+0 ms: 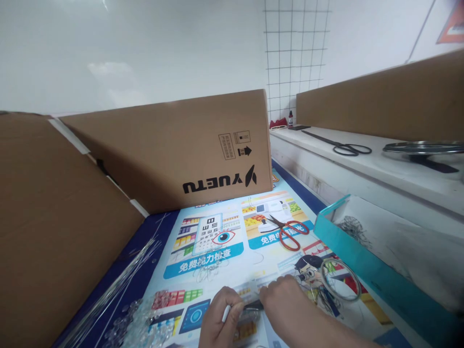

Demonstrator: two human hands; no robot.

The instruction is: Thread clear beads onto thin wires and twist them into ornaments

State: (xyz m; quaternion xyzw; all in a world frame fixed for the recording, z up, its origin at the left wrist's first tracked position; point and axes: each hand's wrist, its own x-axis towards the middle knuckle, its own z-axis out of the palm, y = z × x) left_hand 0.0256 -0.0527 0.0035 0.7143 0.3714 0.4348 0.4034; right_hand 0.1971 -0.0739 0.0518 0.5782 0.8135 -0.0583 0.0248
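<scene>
My left hand (220, 316) is closed low in the middle of the view, and a slim white piece (226, 313) pokes out between its thumb and fingers. Close beside it, my right hand (284, 303) is closed too, its back turned up and its grip hidden. A dark, narrow tool part (254, 305) bridges the gap between both hands; its kind is unclear. Clear and pinkish beads (150, 319) lie in a heap left of my left hand. A coil of silvery wire (358, 290) rests right of my right hand, on the printed sheet (224, 278).
Red-handled scissors (290, 234) lie beyond my hands. A teal-edged box (362, 261) with a tangle of fine wire stands at right. Cardboard panels (159, 154) wall off the back and left. Long wires (119, 285) lie at left; black scissors (344, 146) rest on the white ledge.
</scene>
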